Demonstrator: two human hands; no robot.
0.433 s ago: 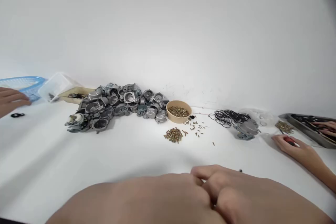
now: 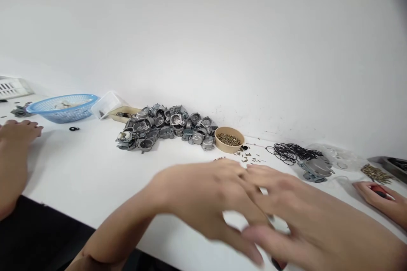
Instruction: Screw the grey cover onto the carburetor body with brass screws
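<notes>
My left hand (image 2: 203, 199) and my right hand (image 2: 305, 224) are raised close to the camera above the near part of the white table (image 2: 95, 169). Their fingers are stretched out and cross each other, smeared by motion. Neither hand visibly holds anything. A small dark spot shows under the fingertips at the bottom edge; I cannot make out what it is. Nearest behind the hands lie loose brass screws (image 2: 249, 160) and a tan bowl of brass screws (image 2: 229, 139).
A pile of grey metal castings (image 2: 168, 125) lies against the wall, with black O-rings (image 2: 291, 151) and a grey casting (image 2: 316, 168) further right. A blue basket (image 2: 63, 107) stands at far left. Another person's hand (image 2: 19, 132) rests left; a third hand (image 2: 378, 197) at right covers something red.
My view has swung left and back. Both my hands have lifted from a clasped, low position and spread their fingers. The table's near edge now shows.
</notes>
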